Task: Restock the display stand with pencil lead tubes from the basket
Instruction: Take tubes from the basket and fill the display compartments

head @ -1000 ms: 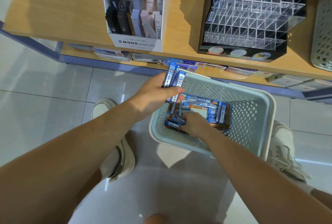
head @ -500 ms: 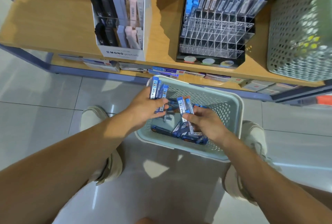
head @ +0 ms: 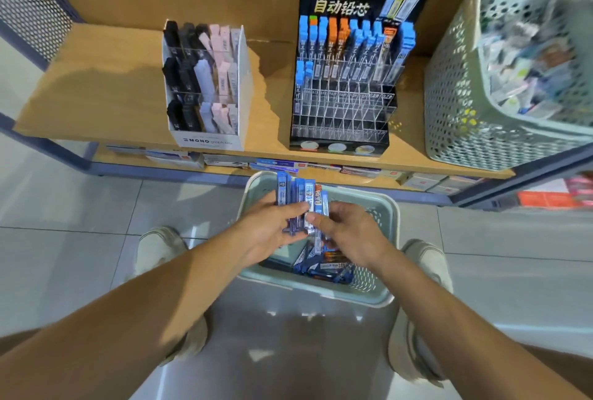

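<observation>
Blue and clear plastic pencil lead tubes stand fanned upright in the left hand, whose fingers and thumb are curled round their lower halves. On my feed the bundle sits above the far rim of the pale green perforated plastic basket, which rests on the grey tiled floor. The right hand meets the bundle from the other side, its fingertips pinching the rightmost tubes, one of them orange-labelled. More loose tubes lie in the bottom of the basket. On the wooden shelf beyond, I see the black display stand with clear acrylic slots, tubes filling its upper rows. A white cardboard box of black, grey and pink packs stands to its left, and a large pale perforated bin, blurred, to its right.
</observation>
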